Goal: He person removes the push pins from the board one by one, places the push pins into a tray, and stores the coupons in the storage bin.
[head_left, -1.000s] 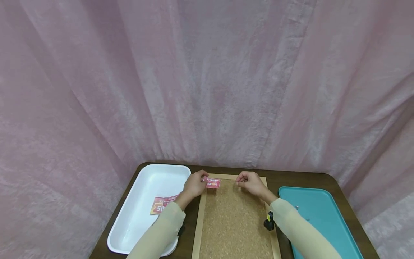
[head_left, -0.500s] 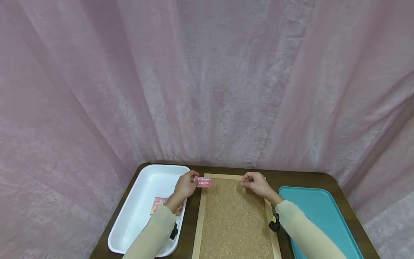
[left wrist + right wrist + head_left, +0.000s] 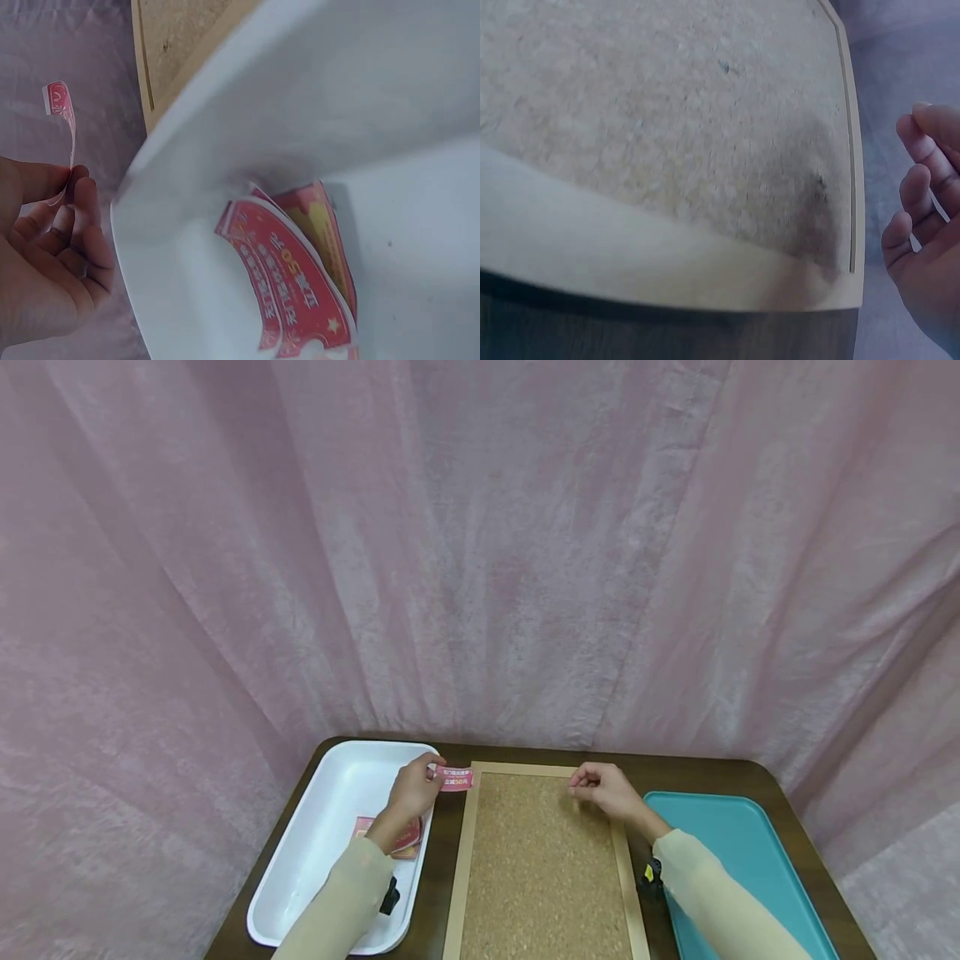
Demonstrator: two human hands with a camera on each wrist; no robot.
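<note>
My left hand pinches one end of a red paper coupon between thumb and fingers. The strip spans the dark gap between the white basin and the corkboard; in the left wrist view it stands up, bent, from the fingertips. Several more coupons lie overlapping in the basin, below my left forearm. Over the board's far right corner is my right hand, its thumb and index fingertips together. Whether something tiny sits between those fingertips cannot be seen.
A teal tray lies to the right of the board, partly under my right sleeve. All of it stands on a dark wooden table with rounded corners. Pink curtains hang right behind the table's back edge.
My left hand has moved left with the coupon, off the corkboard to the basin's edge. The right hand has shifted slightly right, its fingertips still together.
</note>
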